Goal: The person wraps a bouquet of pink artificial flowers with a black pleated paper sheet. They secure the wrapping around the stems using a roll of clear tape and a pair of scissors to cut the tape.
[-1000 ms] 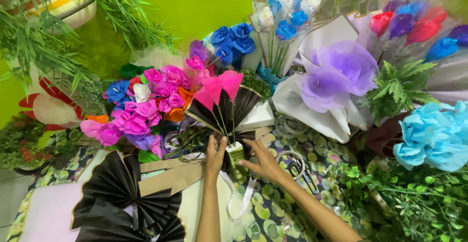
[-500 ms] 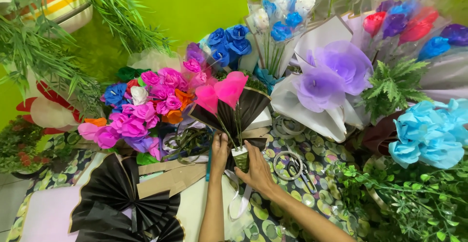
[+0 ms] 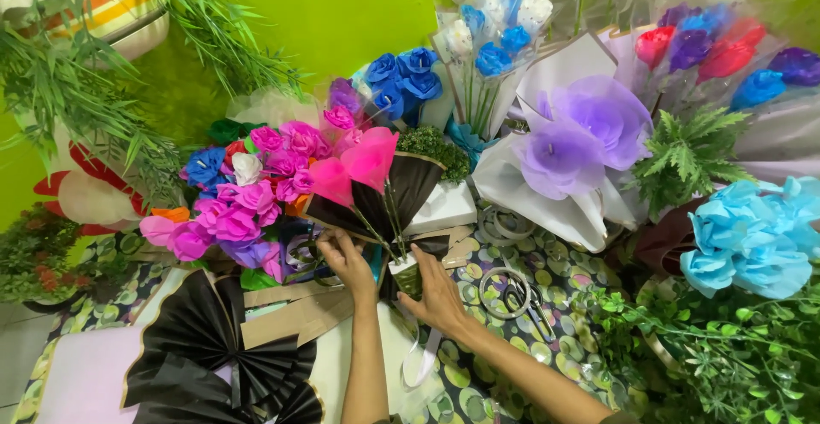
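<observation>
Step in hand, by my read: assembling a small bouquet (image 3: 376, 193) — pink paper blooms (image 3: 357, 168) on thin stems, backed by a black pleated fan wrap (image 3: 410, 187). It stands upright at the middle of the table (image 3: 478, 373), just in front of the pink-and-blue flower bunch (image 3: 248, 193).

Left hand (image 3: 346, 257) is closed on the wrap's lower left edge, fingers curled round it. Right hand (image 3: 434, 292) cups the stem base from the right, thumb against a small pale block (image 3: 405, 272) at the bottom — looks like a grip, though the fingers are partly hidden.

White ribbon (image 3: 418, 356) trails down below the right wrist. Scissors (image 3: 521, 298) and tape rings (image 3: 504, 223) lie just right of the hands. More black fans (image 3: 213, 364) lie flat at lower left.

Next move, my guess — pinch the wrap tight at the neck with one hand, free the other for ribbon or tape. Needs the left grip held firm so the pleats don't splay.
</observation>
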